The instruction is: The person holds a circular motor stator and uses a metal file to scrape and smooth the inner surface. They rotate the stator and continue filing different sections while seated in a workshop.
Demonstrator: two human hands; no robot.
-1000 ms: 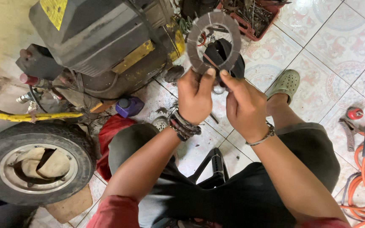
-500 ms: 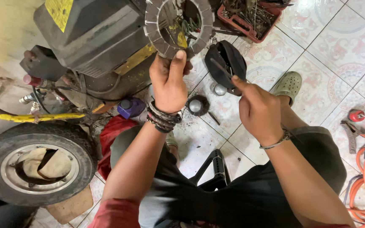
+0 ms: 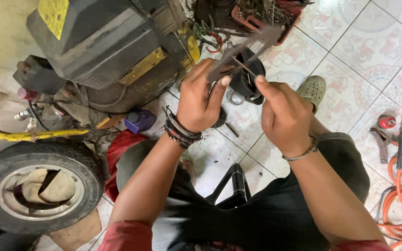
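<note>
Black stool frame [image 3: 238, 183] sits nearest, between the knees. Beyond it the left hand [image 3: 198, 100] is closed on a flat grey ring plate [image 3: 243, 49], thumb over its near rim. Seen almost edge-on, the plate runs from that grip up and to the far right. The right hand [image 3: 282, 116] pinches a dark round part [image 3: 247, 76] just under the plate, apparently touching it. Farther left stands a dirty yellow-and-grey machine [image 3: 108, 46]; a red tray of tools [image 3: 275, 11] lies farthest.

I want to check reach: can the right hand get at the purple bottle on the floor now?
Probably not directly: the right hand pinches a dark part, and the left hand lies between it and the purple bottle.
</note>
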